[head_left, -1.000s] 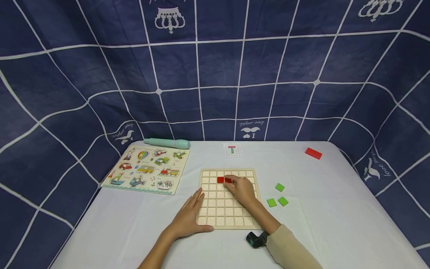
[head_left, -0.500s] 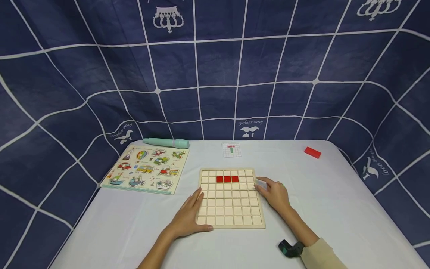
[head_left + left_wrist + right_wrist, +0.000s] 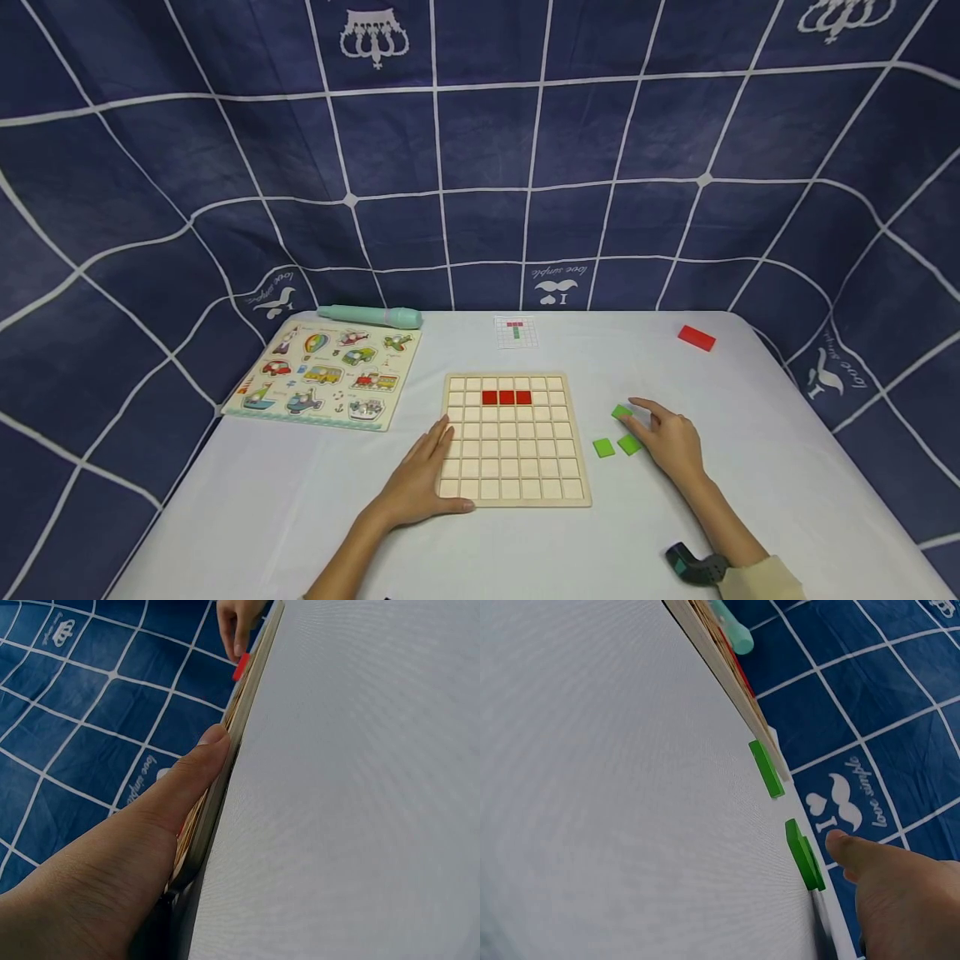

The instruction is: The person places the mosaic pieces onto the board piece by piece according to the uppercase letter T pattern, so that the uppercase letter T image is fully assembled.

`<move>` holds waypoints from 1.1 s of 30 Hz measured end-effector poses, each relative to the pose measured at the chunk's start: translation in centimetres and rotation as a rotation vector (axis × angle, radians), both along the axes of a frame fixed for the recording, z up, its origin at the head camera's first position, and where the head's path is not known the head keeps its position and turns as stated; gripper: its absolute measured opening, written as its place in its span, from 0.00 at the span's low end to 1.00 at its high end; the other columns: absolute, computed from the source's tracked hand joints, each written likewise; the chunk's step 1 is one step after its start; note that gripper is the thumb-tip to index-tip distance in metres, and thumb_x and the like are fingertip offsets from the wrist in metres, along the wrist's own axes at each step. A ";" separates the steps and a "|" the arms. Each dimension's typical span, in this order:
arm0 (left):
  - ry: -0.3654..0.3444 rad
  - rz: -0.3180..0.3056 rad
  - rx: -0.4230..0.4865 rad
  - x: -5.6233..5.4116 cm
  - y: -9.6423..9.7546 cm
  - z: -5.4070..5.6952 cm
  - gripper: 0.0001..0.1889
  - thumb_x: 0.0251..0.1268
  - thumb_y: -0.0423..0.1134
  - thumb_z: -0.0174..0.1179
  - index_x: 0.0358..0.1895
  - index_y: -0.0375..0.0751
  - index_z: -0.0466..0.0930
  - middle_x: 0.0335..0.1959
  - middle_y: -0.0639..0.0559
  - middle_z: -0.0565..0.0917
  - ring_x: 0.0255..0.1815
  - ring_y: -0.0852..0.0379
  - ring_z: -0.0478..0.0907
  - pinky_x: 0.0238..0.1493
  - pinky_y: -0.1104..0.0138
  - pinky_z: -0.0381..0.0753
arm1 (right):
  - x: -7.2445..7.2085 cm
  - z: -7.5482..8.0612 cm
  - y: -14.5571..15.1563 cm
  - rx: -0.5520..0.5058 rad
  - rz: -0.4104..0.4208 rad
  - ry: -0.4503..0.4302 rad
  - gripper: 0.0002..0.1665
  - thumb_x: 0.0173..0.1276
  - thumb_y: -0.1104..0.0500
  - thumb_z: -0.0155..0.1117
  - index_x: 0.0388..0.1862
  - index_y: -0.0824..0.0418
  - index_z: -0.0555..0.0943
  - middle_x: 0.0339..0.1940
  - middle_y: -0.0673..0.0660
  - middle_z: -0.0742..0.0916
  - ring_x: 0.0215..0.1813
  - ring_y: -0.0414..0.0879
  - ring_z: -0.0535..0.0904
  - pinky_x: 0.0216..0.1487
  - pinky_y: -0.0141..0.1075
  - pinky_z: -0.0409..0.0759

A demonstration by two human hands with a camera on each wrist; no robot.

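A wooden grid board (image 3: 517,504) lies on the table with three red tiles (image 3: 507,397) side by side in one of its upper rows. My left hand (image 3: 418,483) rests along the board's left side, fingers straight, and its thumb (image 3: 214,736) lies against the near edge. Right of the board are three loose green tiles (image 3: 603,448). Over them hovers my right hand (image 3: 671,442), thumb and index finger apart, fingertips right by the farthest green tile (image 3: 622,412). The right wrist view shows the thumb (image 3: 840,844) close beside green tiles (image 3: 766,769).
A small card (image 3: 516,332) printed with a red and green T pattern lies behind the board. Back left are a picture puzzle board (image 3: 330,392) and a mint-green stick (image 3: 369,316). A red block (image 3: 697,337) sits back right. Blue curtain (image 3: 480,233) encloses the table's back.
My right hand has left the red tiles on the board and moved right to the loose green tiles. The third red tile is now uncovered. My left hand has stayed in place.
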State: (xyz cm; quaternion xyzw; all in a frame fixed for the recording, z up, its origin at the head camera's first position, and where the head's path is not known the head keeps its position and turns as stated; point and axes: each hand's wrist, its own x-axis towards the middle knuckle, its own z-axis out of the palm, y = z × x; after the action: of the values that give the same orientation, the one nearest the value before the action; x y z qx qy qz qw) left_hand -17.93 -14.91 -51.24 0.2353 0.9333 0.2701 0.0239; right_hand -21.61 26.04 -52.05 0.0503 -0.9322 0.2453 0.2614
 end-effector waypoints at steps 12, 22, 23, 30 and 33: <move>-0.016 0.007 0.001 0.0 -0.1 0.0 0.63 0.36 0.75 0.60 0.72 0.36 0.47 0.75 0.50 0.41 0.73 0.54 0.39 0.69 0.55 0.48 | 0.0 -0.2 -0.2 0.002 -0.011 -0.062 0.23 0.51 0.52 0.73 0.45 0.60 0.83 0.09 0.46 0.65 0.14 0.40 0.57 0.15 0.31 0.53; -0.016 0.010 0.002 0.1 0.0 0.0 0.64 0.35 0.75 0.60 0.72 0.36 0.48 0.75 0.50 0.41 0.73 0.54 0.40 0.68 0.54 0.49 | -0.1 -0.3 -0.2 0.007 -0.007 -0.126 0.26 0.52 0.50 0.73 0.47 0.62 0.82 0.08 0.47 0.64 0.14 0.40 0.56 0.14 0.30 0.52; -0.016 0.010 0.003 0.1 0.0 0.0 0.64 0.35 0.75 0.60 0.72 0.36 0.48 0.75 0.50 0.41 0.73 0.54 0.40 0.68 0.54 0.49 | -0.1 -0.3 -0.2 0.007 -0.008 -0.127 0.26 0.52 0.50 0.73 0.47 0.62 0.82 0.08 0.47 0.64 0.14 0.40 0.56 0.14 0.30 0.52; -0.010 0.012 -0.002 0.1 0.0 -0.1 0.64 0.35 0.76 0.59 0.72 0.36 0.48 0.75 0.50 0.41 0.73 0.53 0.40 0.68 0.54 0.49 | 0.0 -0.3 -0.2 0.000 -0.010 -0.128 0.25 0.52 0.50 0.73 0.47 0.62 0.82 0.08 0.47 0.64 0.14 0.40 0.56 0.14 0.31 0.52; -0.012 0.012 0.001 0.0 0.0 -0.2 0.64 0.35 0.76 0.59 0.72 0.36 0.48 0.75 0.50 0.41 0.73 0.53 0.40 0.68 0.53 0.49 | 0.0 -0.3 -0.2 -0.003 -0.009 -0.125 0.25 0.52 0.51 0.72 0.47 0.62 0.82 0.09 0.47 0.64 0.14 0.40 0.56 0.14 0.31 0.52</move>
State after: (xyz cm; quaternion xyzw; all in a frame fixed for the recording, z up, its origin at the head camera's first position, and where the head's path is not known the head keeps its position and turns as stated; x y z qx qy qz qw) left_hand -17.92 -14.95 -51.40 0.2283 0.9344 0.2719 0.0277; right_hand -21.63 25.86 -52.34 0.0302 -0.9465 0.2483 0.2039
